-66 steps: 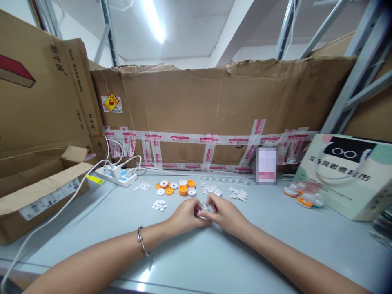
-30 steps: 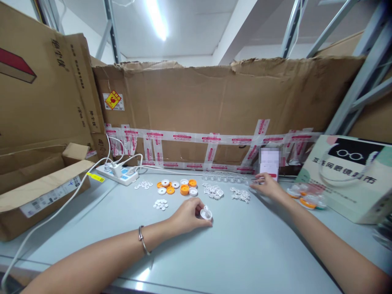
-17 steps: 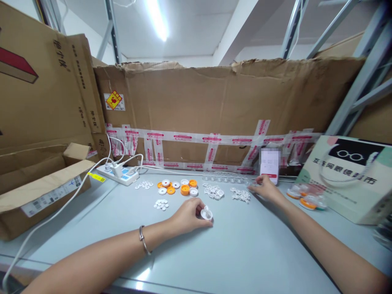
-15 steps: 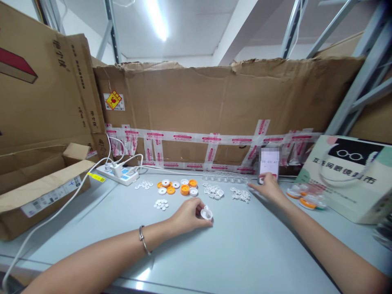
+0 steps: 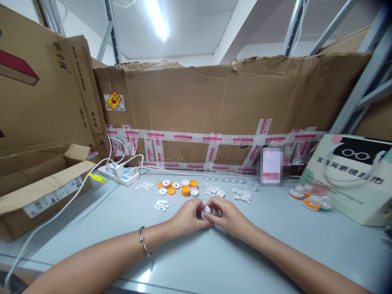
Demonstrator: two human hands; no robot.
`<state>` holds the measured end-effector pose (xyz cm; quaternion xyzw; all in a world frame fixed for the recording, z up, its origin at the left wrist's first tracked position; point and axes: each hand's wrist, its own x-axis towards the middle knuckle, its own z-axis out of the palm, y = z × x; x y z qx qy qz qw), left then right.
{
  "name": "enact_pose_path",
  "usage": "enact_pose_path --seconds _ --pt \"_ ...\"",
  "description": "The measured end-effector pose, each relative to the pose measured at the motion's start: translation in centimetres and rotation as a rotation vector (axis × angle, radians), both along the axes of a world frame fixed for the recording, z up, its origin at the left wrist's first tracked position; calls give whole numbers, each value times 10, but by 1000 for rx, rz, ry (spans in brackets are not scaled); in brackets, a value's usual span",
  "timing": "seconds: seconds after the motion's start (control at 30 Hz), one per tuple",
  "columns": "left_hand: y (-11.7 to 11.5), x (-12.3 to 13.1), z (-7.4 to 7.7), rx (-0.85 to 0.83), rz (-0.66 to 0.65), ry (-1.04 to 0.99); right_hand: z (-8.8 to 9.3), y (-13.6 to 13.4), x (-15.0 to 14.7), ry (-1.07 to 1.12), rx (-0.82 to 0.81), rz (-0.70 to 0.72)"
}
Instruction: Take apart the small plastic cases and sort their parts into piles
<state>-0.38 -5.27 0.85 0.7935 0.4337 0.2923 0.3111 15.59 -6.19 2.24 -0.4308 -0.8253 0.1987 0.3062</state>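
Observation:
My left hand [image 5: 188,215], with a silver bangle on the wrist, has its fingers closed round a small round white plastic part [image 5: 203,214] just above the table. From the other side my right hand [image 5: 229,216] meets it, thumb and fingers pinching a small white plastic piece [image 5: 208,209] at the top of the round part. Fingers cover much of both. Behind the hands lie white and orange round caps [image 5: 185,189], small white discs [image 5: 161,205] and two heaps of small white plastic pieces [image 5: 214,190].
A phone [image 5: 272,165] leans at the back, its screen blurred. Beside it runs a row of clear plastic cups [image 5: 228,178]. Finished-looking orange-and-clear round items [image 5: 310,204] lie near a paper bag [image 5: 346,179]. A power strip [image 5: 122,174] and an open carton [image 5: 45,192] are at left.
My right hand has come away from the phone and moved left and nearer to join my left hand at the round white part. The left hand has stayed in place.

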Motion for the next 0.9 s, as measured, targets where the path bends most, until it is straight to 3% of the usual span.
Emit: enact_pose_path --seconds 0.2,0.4,0.57,0.8,0.9 --pt "1 0 1 39 2 42 -3 -3 3 -7 48 106" --pt "3 1 -1 38 15 67 -19 -4 -3 54 124 66" --pt "2 -3 -2 -22 -28 18 -11 -3 -2 227 163 -91" --pt "-3 -3 -3 160 -116 54 -10 4 2 420 -82 -90" --pt "-4 -5 0 233 -176 135 -7 6 4 507 -101 -106"
